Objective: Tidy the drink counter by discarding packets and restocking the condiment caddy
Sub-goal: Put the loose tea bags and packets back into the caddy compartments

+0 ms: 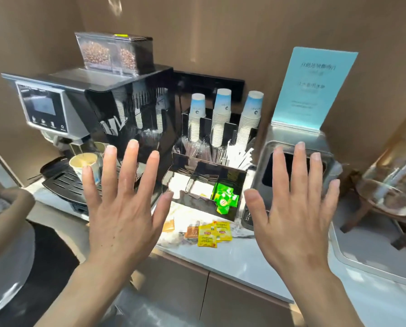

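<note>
My left hand [124, 204] and my right hand [296, 206] are both raised above the counter, palms down, fingers spread, holding nothing. Between them stands the black condiment caddy [230, 175], with green tea packets [225, 199] in its right front compartment and white packets [202, 186] further left. On the white counter [239, 253] in front of the caddy lie yellow tea packets [212, 233] and two small brown packets [192, 232], one of them at the left [169, 225]. Stirrers and wrapped straws [240, 155] stand in the caddy's back row.
A coffee machine [84, 109] stands at the left with a filled paper cup [85, 165] on its drip tray. Three stacks of paper cups [222, 114] rise behind the caddy. At the right are a steel bin opening [291, 171], a blue sign [312, 88] and a glass dispenser [395, 171].
</note>
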The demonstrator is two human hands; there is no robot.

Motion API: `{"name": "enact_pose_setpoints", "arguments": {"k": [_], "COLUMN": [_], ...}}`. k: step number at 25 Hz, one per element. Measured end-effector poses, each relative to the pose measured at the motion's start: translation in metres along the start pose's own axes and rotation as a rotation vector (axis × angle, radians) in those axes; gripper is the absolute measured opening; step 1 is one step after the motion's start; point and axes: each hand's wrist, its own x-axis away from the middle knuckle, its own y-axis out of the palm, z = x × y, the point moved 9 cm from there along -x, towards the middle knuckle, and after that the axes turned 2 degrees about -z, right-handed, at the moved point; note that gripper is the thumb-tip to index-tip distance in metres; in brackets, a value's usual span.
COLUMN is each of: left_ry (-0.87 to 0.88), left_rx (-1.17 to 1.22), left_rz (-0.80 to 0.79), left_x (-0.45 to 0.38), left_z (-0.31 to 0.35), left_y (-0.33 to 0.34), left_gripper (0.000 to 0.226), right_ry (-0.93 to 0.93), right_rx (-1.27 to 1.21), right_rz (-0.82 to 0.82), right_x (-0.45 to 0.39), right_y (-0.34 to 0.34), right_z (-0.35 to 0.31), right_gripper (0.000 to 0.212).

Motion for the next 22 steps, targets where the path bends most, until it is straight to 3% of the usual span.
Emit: {"name": "enact_pose_setpoints", "arguments": {"k": [13, 22], "left_ry": [-0.055, -0.055], "left_rx": [0.027, 0.029], "left_rz": [-0.085, -0.228], "left_x": [-0.039, -0.033], "left_z": [0.063, 0.063], "left_y": [0.064, 0.139], "left_gripper": [0.063, 0.062], "right_ry": [-0.057, -0.077], "right_rx": [-0.07, -0.099], "right_rz": [-0.087, -0.241], "right_x": [-0.055, -0.053], "right_y": [0.065, 0.142], "right_z": [0.063, 0.061], "right_gripper": [0.072, 0.07]}}
